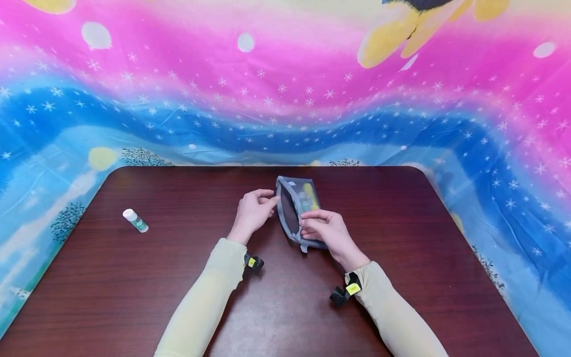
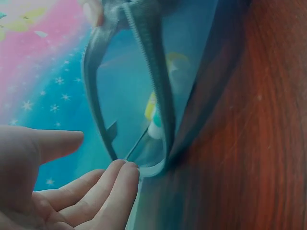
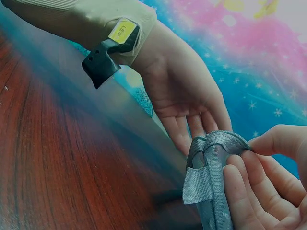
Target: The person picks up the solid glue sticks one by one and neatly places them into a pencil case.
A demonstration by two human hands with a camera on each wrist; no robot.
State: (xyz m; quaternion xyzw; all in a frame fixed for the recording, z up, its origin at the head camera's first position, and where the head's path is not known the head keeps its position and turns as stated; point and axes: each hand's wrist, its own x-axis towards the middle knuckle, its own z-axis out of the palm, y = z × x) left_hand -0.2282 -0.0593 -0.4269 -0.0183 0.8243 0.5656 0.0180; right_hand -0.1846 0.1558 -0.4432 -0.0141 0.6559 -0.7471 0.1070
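Observation:
A grey see-through zip pouch (image 1: 299,181) lies at the back middle of the table, its zipped mouth spread apart. My right hand (image 1: 327,233) pinches the near end of its zipped edge between thumb and fingers, plain in the right wrist view. At the far left end of the mouth is my left hand (image 1: 254,213). In the left wrist view its fingers (image 2: 122,184) reach out against the pouch's end, thumb held apart. Through the pouch wall show a yellow item (image 1: 309,190) and a white-and-green one (image 2: 156,125), both partly hidden.
A glue stick (image 1: 136,221) with a white cap and green label lies on the left of the dark wooden table (image 1: 187,193). Behind the table hangs a pink and blue printed cloth (image 1: 285,89). Both wrists wear black camera mounts.

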